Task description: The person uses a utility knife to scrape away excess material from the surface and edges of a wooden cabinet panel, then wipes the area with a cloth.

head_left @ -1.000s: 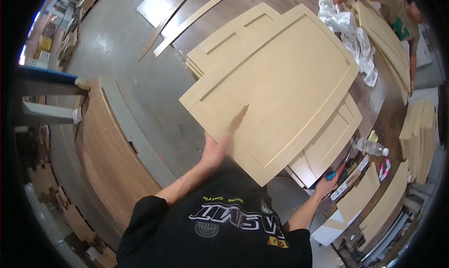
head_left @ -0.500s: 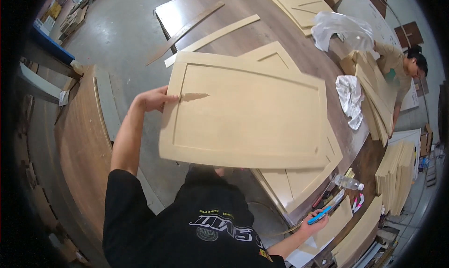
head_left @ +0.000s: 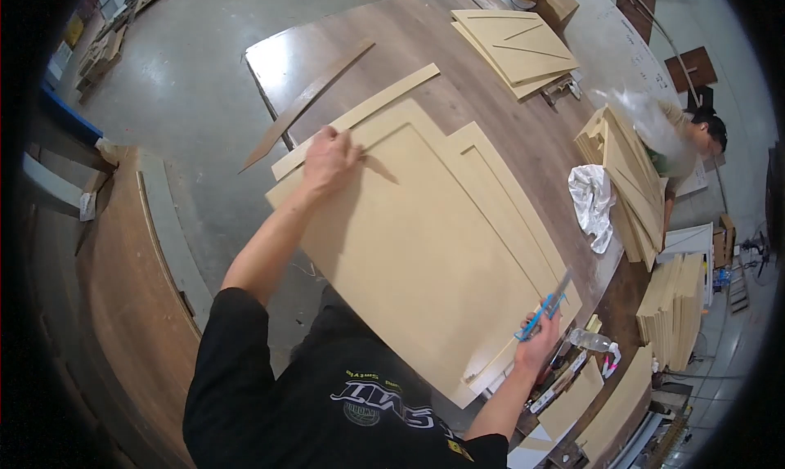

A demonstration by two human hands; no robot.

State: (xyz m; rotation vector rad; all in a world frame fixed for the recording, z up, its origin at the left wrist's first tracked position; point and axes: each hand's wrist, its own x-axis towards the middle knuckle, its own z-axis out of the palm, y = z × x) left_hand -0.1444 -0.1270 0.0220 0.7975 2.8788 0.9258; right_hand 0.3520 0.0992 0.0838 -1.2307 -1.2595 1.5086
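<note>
We look down past a black printed T-shirt (head_left: 364,399) at a large, pale cream, flat wooden panel (head_left: 425,256) in the middle of the view, lying over similar cream panels with grooved borders (head_left: 484,152) on a brown wood-grain table (head_left: 499,109). Its long axis slopes from between ten and eleven o'clock down to between four and five. The left hand (head_left: 331,160) is at the upper short end, fingers bent inward; we cannot tell whether they pinch the edge or only rest there. Just beside those fingertips, towards four o'clock, lies a jagged brown patch (head_left: 380,170) on the panel's face. The left hand is much the nearer to it; from the right hand (head_left: 536,344) the patch lies well apart, towards half past ten. The right hand's fingers are closed around a slim blue-handled knife (head_left: 536,320) near the panel's right corner, its grey blade pointing to one o'clock. Beyond the left hand we find a narrow cream strip (head_left: 401,90), slanting towards two o'clock.
</note>
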